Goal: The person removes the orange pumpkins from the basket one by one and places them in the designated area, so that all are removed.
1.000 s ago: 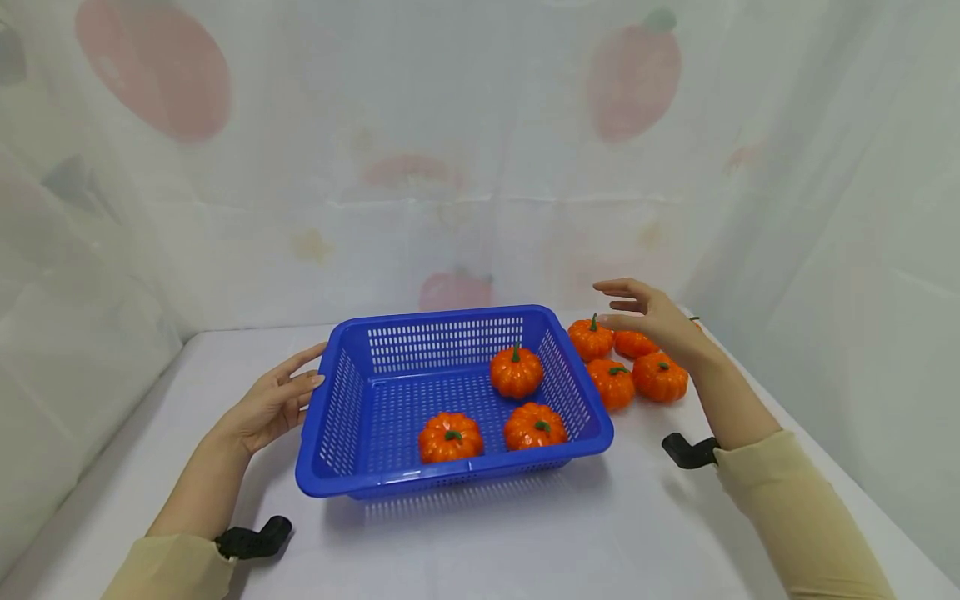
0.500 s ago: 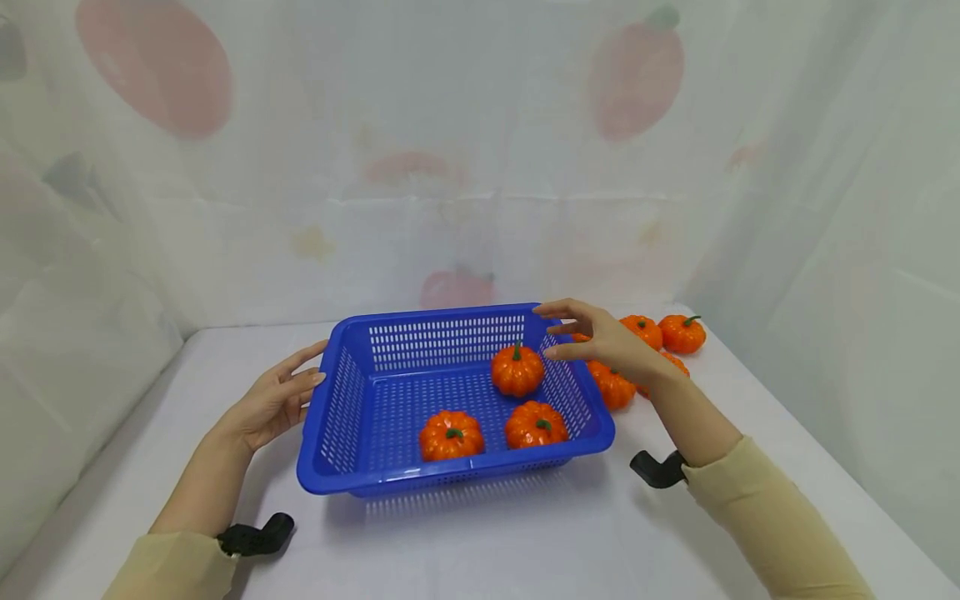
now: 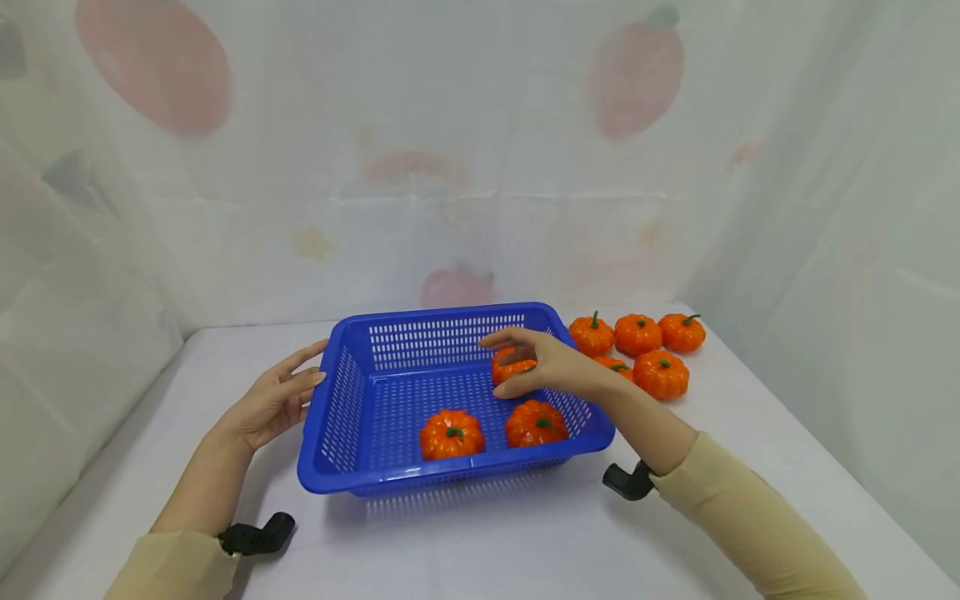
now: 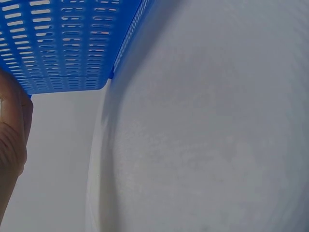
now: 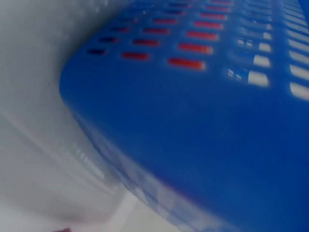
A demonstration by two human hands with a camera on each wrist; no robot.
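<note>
The blue slotted basket (image 3: 408,318) holds several small glossy pumpkins. Two of them, one pumpkin (image 3: 452,435) and another pumpkin (image 3: 537,423), lie near its front wall. My left hand (image 3: 272,402) touches the basket's left rim with relaxed fingers; in the left wrist view the hand (image 4: 12,123) is beside the slotted wall. Reaching over the right rim, my right hand (image 3: 543,362) has its fingers and thumb spread above the rear pumpkin (image 3: 507,372), partly covering it. Whether they touch cannot be seen. In the right wrist view the basket wall (image 5: 193,121) fills most of the picture.
Right of the basket, several more pumpkins are grouped on the white table (image 3: 480,550), among them a pumpkin (image 3: 660,375) and a back-row pumpkin (image 3: 637,334). A printed white curtain (image 3: 375,233) hangs behind and along the sides.
My right hand has moved left and down, from over the grouped pumpkins on the table to over the rear pumpkin in the basket. The left hand and basket have hardly moved.
</note>
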